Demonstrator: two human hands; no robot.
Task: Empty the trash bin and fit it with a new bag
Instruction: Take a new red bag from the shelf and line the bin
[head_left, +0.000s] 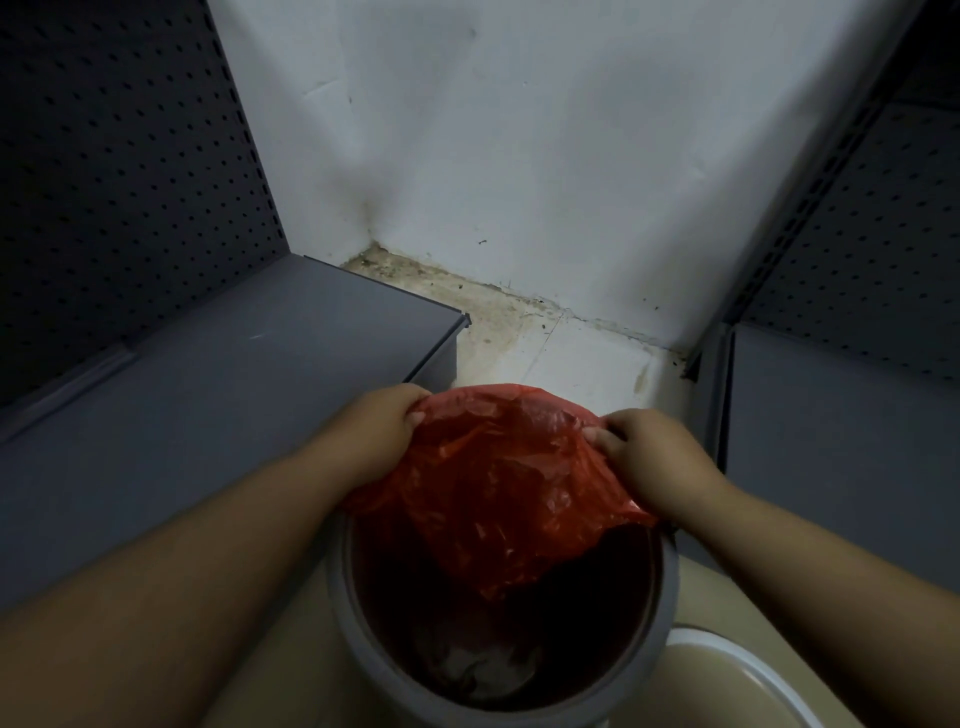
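Holding the red bag (511, 483) by its upper edge, both hands are clenched on plastic: the left hand (382, 418) pinches the far-left part of the film, the right hand (636, 447) pinches the far-right part, thumbs and fingers closed on it. The bag hangs between them over the far half of the grey bin (498, 613), its lower tip drooping into the dark opening. The bin stands on the floor in a corner, between a grey shelf (234, 374) on the left and another shelf unit on the right. Crumpled material is visible at the bottom of the bin; whether it is waste or liner cannot be told.

Judgement: the step in hand appears to be fitting the bag. To do it well, the mouth should be spread wide, hooked over the far rim first, then drawn toward the near rim with even tension, letting air escape so the film seats down.

Both forearms reach forward and down, converging on the bin, wrists bent slightly inward.
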